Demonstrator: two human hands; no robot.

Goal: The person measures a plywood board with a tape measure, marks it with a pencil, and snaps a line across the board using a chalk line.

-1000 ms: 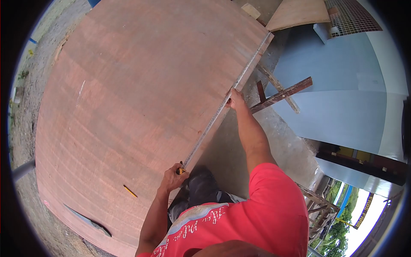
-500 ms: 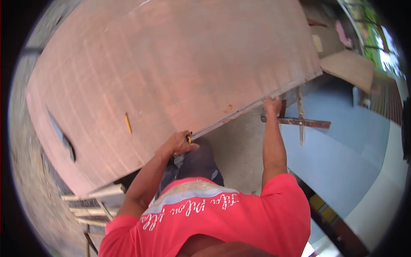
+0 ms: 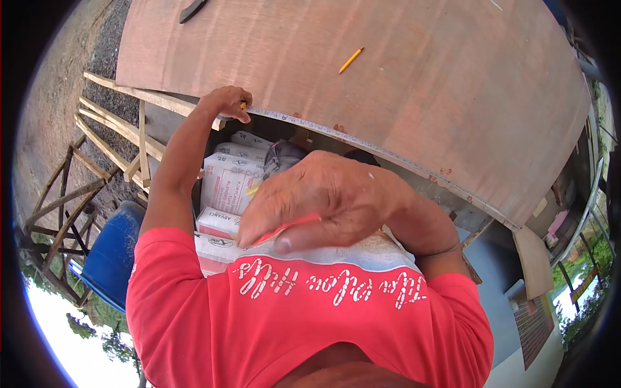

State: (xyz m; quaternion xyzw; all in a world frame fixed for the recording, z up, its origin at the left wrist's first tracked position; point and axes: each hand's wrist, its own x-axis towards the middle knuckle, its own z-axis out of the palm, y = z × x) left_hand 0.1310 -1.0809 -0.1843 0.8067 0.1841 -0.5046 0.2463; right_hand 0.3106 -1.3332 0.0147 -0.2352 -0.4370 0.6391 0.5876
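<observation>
My left hand (image 3: 228, 103) is closed around a tape measure (image 3: 243, 105), whose yellow and black case shows between the fingers at the near edge of a large plywood sheet (image 3: 414, 84). From there the metal tape blade (image 3: 375, 146) runs along that edge toward the far right corner. My right hand (image 3: 317, 200) is raised in front of my chest, close to the camera. Its fingers are bent and the thumb stands apart, with nothing visible between them. A yellow pencil (image 3: 351, 60) lies on the sheet.
A dark saw handle (image 3: 192, 10) lies at the sheet's upper left. Cement bags (image 3: 229, 184) are stacked below the edge. Wooden frames (image 3: 123, 129) and a blue drum (image 3: 113, 252) stand at left. A blue panel (image 3: 495, 284) is at right.
My right hand has left the sheet's right edge and come back toward my chest. My left hand still grips the tape measure. The view has turned, bringing the bags and drum into sight.
</observation>
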